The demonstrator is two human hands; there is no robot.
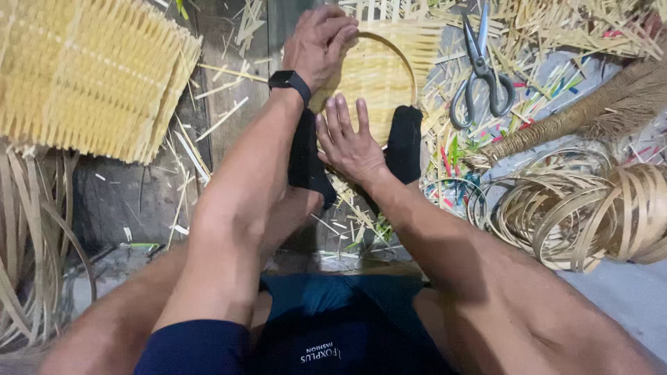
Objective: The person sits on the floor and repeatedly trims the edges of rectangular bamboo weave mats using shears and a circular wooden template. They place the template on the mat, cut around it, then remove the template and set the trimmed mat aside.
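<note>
A round woven bamboo mat (382, 69) with a thin hoop rim lies on the floor, pinned under my two black-socked feet (405, 142). My left hand (318, 43), with a black watch on its wrist, grips the hoop at the mat's upper left edge. My right hand (347, 139) lies flat with fingers spread on the mat's near edge, holding nothing.
A stack of square woven bamboo mats (83, 73) sits at the left. Scissors (479, 69) lie at the upper right among bamboo offcuts. Coiled bamboo strip hoops (577, 208) and a brush-like broom (604, 104) lie at the right. Long bamboo strips (28, 243) curve at far left.
</note>
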